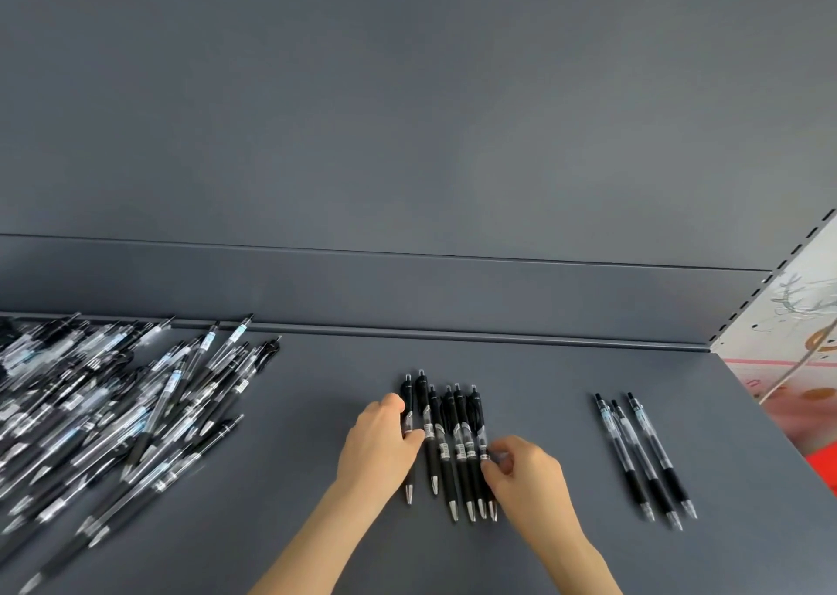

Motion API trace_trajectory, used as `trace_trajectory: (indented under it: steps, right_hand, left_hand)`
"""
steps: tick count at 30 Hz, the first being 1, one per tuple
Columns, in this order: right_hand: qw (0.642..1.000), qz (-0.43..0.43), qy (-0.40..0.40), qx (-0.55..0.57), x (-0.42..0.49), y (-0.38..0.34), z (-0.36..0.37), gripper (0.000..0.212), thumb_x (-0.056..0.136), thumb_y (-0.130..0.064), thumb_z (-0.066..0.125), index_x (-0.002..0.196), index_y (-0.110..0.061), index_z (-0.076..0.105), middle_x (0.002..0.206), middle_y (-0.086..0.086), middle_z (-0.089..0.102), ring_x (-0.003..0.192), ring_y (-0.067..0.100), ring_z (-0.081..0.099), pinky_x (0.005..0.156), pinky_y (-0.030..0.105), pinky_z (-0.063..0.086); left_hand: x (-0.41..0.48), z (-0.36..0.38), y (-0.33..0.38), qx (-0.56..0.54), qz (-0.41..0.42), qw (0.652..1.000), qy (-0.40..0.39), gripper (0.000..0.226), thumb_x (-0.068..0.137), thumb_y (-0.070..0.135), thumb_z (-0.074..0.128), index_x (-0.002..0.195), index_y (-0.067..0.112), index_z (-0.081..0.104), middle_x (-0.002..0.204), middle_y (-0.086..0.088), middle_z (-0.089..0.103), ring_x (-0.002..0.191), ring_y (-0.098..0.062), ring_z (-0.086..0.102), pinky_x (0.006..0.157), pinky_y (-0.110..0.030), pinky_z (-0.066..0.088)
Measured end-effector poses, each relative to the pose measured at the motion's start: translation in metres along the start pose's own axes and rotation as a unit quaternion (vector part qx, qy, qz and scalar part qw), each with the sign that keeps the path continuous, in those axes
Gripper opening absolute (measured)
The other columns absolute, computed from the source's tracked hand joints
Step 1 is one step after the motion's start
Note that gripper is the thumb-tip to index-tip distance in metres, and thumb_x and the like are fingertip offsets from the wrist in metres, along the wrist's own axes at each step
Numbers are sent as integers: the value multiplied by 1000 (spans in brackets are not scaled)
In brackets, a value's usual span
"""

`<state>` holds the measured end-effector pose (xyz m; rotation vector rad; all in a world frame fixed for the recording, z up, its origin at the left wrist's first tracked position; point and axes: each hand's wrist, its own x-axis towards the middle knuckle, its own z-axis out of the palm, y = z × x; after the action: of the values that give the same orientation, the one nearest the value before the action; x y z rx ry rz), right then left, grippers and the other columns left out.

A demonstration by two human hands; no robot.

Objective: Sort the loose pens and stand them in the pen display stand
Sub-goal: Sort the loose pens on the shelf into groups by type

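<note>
The left hand [385, 440] is lying flat with fingers together, pressing against the left side of a row of 6 black pens [446, 445] at lower centre of the frame. The right hand [521, 472] is curling in on the row's right side, its fingertips [491, 456] pinched on the outermost pen. The pens are lying side by side on the grey counter [543, 563], tips toward the bottom of the frame.

Risk, as I judge it: round barrels squeezed from both sides may roll or ride over one another, and the tips, already uneven, may slip further out of line. Lifting all 6 at once could drop the middle ones.

A big loose pile [99, 413] is sprawling at left, well apart from the row; a stray roll could mix sorted pens back into it. 3 clear pens [643, 458] are lying at lower right. No display stand is showing anywhere. Nothing is blocking either hand.
</note>
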<state>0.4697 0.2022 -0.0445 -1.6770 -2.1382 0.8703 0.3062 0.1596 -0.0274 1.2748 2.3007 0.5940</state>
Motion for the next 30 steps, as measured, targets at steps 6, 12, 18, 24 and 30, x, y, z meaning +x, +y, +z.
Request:
trace_trajectory:
  steps: [6, 12, 18, 24, 30]
  right_hand:
    - [998, -61, 10, -13, 1, -38, 11, 23, 90, -21, 53, 112, -18, 60, 90, -3, 55, 78, 14, 50, 61, 17, 33]
    - [989, -138, -47, -2, -3, -91, 51, 20, 89, -23, 56, 108, -18, 59, 87, -5, 56, 82, 12, 49, 68, 20, 34]
    - [982, -160, -99, -22, -12, -133, 88, 25, 90, -26, 54, 112, -14, 60, 95, -1, 60, 92, 17, 57, 78, 23, 39]
    - [976, -164, -143, -13, -16, -172, 127, 25, 90, -21, 53, 112, -14, 60, 100, 1, 62, 84, 15, 52, 74, 21, 41]
    - [986, -124, -104, -36, 16, -223, 155, 23, 94, -20, 47, 108, -3, 53, 107, 13, 59, 91, 27, 57, 68, 28, 42]
  left_hand:
    - [-10, -32, -33, 22, 2, 999, 49, 37, 95, 34, 46, 128, 19, 45, 124, 2, 51, 113, -15, 51, 87, -30, 48]
    - [-22, -80, -99, 39, -33, 991, 125, 36, 96, 32, 46, 128, 17, 49, 119, 1, 53, 113, -13, 49, 86, -24, 42]
    - [-41, -125, -175, 51, -94, 983, 149, 25, 92, 23, 52, 113, 12, 60, 102, -2, 56, 96, -18, 52, 75, -25, 45]
    - [-51, -134, -199, 71, -106, 990, 67, 42, 86, 38, 59, 121, 16, 49, 111, 1, 53, 101, -15, 54, 71, -22, 42]
    - [-46, -133, -189, 171, -99, 980, 15, 34, 87, 31, 56, 111, 15, 39, 100, -2, 53, 95, -19, 55, 73, -28, 48]
